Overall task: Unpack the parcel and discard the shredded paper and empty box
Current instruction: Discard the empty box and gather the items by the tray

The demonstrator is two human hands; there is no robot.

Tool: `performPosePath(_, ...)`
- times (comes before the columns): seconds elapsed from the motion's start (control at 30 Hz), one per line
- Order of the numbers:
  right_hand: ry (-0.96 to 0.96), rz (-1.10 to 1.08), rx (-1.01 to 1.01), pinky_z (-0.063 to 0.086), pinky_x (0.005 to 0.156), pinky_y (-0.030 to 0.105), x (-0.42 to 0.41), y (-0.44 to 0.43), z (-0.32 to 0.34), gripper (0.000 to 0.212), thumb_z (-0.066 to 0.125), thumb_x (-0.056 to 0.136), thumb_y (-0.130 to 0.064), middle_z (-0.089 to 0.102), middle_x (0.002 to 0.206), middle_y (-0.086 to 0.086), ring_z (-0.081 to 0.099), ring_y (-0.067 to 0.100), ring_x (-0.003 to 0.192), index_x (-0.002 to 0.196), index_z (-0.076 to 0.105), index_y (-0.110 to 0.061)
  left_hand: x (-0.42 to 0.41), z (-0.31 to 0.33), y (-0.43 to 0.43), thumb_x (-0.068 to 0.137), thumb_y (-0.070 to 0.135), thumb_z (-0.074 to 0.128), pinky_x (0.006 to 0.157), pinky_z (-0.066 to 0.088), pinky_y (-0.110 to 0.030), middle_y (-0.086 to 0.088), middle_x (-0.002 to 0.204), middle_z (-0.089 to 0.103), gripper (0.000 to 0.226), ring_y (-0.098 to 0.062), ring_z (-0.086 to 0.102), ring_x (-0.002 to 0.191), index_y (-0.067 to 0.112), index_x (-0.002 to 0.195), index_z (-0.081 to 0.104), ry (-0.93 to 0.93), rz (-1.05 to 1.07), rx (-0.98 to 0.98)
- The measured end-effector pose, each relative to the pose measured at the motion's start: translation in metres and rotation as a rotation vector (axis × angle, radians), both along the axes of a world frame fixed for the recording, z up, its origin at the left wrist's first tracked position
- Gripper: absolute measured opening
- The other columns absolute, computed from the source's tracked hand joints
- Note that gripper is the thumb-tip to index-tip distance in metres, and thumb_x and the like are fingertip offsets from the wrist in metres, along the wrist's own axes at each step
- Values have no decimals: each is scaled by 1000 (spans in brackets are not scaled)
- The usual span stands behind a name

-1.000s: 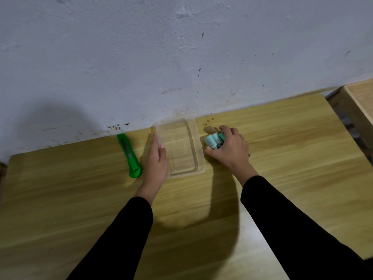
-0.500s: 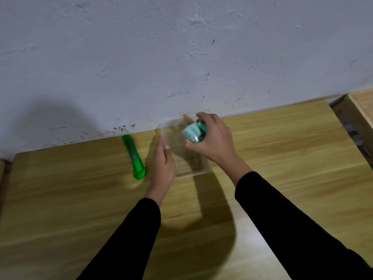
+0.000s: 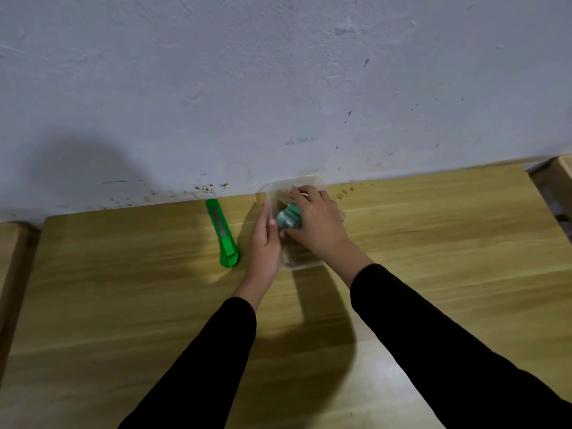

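Note:
A clear plastic box [image 3: 280, 185] stands on the wooden table [image 3: 123, 292] close to the wall. My right hand [image 3: 318, 224] reaches down into the box, closed around a small teal object [image 3: 288, 218]. My left hand [image 3: 265, 243] lies flat against the box's left wall, fingers straight and together. No shredded paper or cardboard parcel is in view.
A green utility knife [image 3: 223, 234] lies on the table just left of my left hand. A grey wall [image 3: 278, 88] rises right behind the box. Other wooden furniture shows at the far right [image 3: 557, 178] and far left [image 3: 12, 243] edges.
My right hand lifted the teal object from the table at the right of the box, carried it over the rim and lowered it inside. The left hand stayed against the box's side.

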State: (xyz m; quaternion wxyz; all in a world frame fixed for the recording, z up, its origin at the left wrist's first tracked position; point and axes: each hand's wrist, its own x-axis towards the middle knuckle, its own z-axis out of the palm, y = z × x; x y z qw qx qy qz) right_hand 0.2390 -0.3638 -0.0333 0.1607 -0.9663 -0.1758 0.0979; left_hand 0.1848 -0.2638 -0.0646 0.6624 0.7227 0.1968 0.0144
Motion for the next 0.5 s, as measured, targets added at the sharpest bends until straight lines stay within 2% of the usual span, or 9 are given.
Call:
performPosePath(0.07,46,-23,92,35,104,39,-1,-7,4,81,74,74,-33,43,139,12,42,30,125,140,33,-9,0,-2,-2,101,9,33,96,26,3,-2,151,31,46,-2,27,132,13,146,25,-7,16,2)
performPosePath(0.17,65,-30,165,33,109,36,-11,-16,7,76,69,80,-23,42,141,16,40,31,128,141,29,-3,1,-8,-5,101,9,31,114,25,-23,-2,153,29,47,-11,27,140,16,147,22,-9,31,-60)
performPosePath(0.23,64,-28,154,29,113,36,-17,-15,5,73,63,84,-21,35,146,18,35,32,133,143,25,-1,1,-11,-5,101,10,31,117,25,-36,-1,153,28,48,-13,27,141,17,147,22,0,40,-84)
performPosePath(0.3,83,-59,175,27,116,41,-17,-10,1,70,61,85,-18,32,148,19,31,32,136,142,25,-1,0,-12,-6,101,11,31,116,26,-40,0,153,28,48,-12,27,140,19,147,22,0,47,-96)
performPosePath(0.4,117,-135,223,34,110,46,-8,-3,0,60,61,81,-9,40,141,19,38,35,130,135,37,-1,0,-10,-6,101,10,30,117,26,-40,-2,153,30,47,-13,29,140,18,147,23,-12,57,-81)
performPosePath(0.5,189,-211,243,36,103,31,1,-5,8,47,55,83,0,47,132,19,45,33,123,130,45,1,0,-10,-7,102,11,30,117,25,-36,-3,153,29,46,-13,28,140,17,147,23,-18,53,-68)
